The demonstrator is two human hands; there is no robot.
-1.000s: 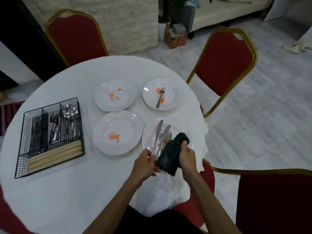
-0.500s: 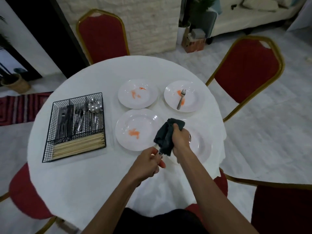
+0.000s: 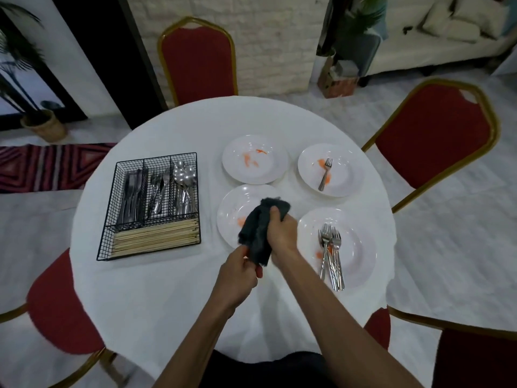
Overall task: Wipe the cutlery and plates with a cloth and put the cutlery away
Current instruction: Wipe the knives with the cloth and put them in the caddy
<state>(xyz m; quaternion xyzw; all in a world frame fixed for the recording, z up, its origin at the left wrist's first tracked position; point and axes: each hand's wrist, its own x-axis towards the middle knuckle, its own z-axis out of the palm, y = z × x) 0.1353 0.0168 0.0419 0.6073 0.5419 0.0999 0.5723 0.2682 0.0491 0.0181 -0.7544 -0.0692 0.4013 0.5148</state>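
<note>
1. The right hand (image 3: 282, 233) grips the dark cloth (image 3: 258, 231), now over the near-left plate (image 3: 232, 211).
2. The left hand (image 3: 237, 271) is closed on something hidden inside the cloth's lower end.
3. Forks (image 3: 331, 256) now show uncovered on the near-right plate (image 3: 361, 247).

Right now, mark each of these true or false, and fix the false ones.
1. The right hand grips the dark cloth. True.
2. The far right plate holds a spoon. False: one fork lies on it.
3. Several forks lie on the near right plate. True.
4. The wire caddy stands right of the plates. False: it stands to their left.
5. Chopsticks fill the caddy's near compartment. True.
</note>
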